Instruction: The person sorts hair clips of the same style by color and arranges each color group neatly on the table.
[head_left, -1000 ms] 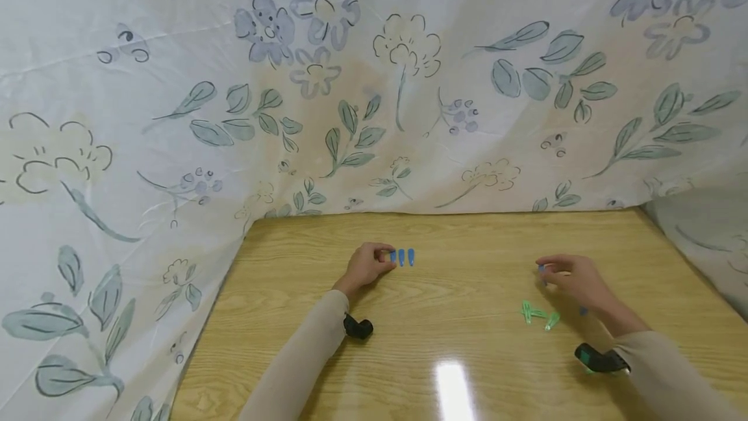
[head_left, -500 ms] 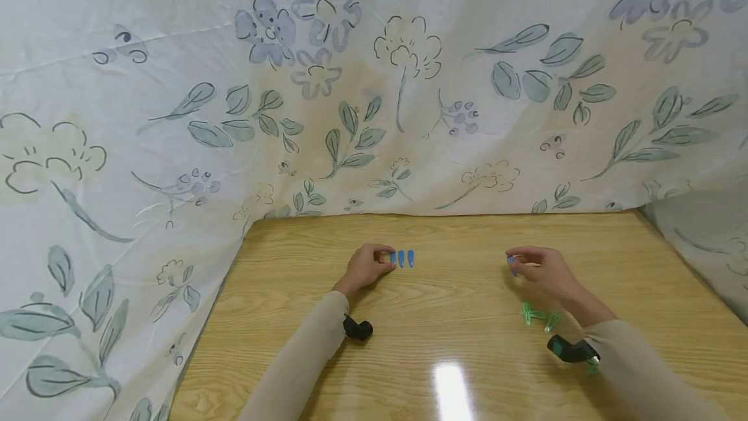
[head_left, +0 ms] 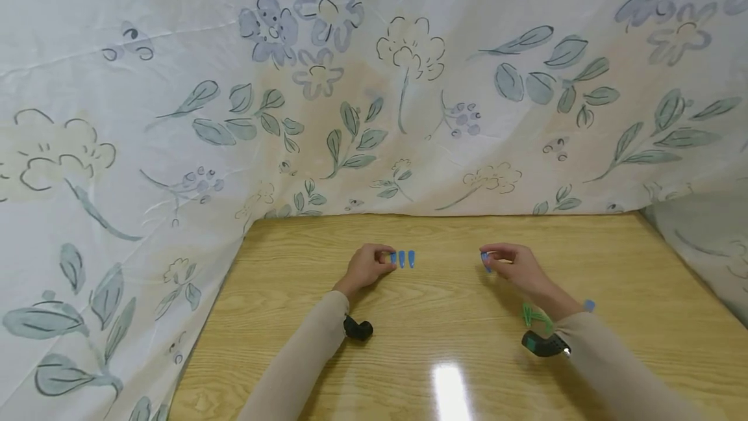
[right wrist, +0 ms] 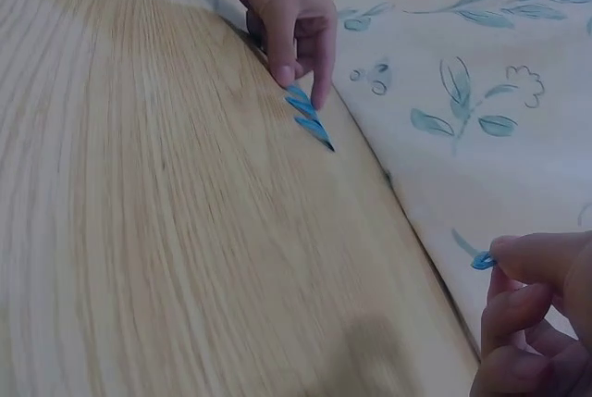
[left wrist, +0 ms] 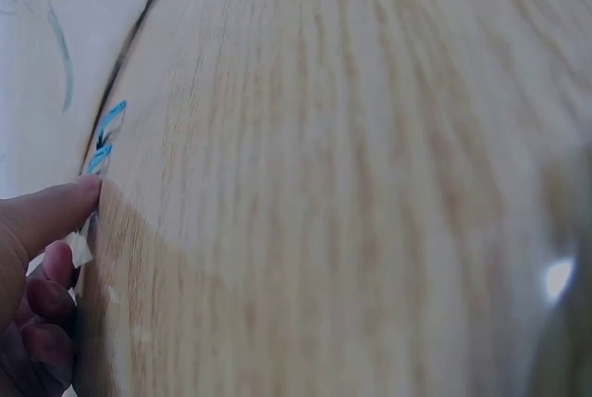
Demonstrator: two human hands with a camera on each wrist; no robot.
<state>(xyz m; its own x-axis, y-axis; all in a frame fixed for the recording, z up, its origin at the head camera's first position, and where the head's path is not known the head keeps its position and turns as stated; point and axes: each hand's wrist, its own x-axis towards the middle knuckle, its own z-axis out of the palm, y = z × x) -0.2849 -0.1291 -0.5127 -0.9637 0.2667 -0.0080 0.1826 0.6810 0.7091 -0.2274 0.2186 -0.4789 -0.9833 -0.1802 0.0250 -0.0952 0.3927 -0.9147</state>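
Three blue snap hair clips stand side by side in a row toward the back of the table. My left hand (head_left: 365,266) pinches the leftmost hair clip (head_left: 393,258) at its ends, thumb and finger resting at the tabletop; the middle hair clip (head_left: 402,259) and the right hair clip (head_left: 411,259) lie just beyond the fingertips. Off to the right of the row, my right hand (head_left: 517,269) pinches another blue hair clip (right wrist: 482,260) between thumb and finger, held above the wood. In the left wrist view the left thumb hides most of its clip.
Green hair clips (head_left: 528,315) lie by the right forearm, partly covered by it and the black wrist camera (head_left: 545,344). One more blue hair clip (head_left: 589,305) shows behind that forearm. A flowered cloth (head_left: 374,148) hangs along the back and left of the wooden table (head_left: 450,317).
My right hand has moved left across the table toward the row, carrying its blue hair clip. The left hand has stayed at the row's left end.
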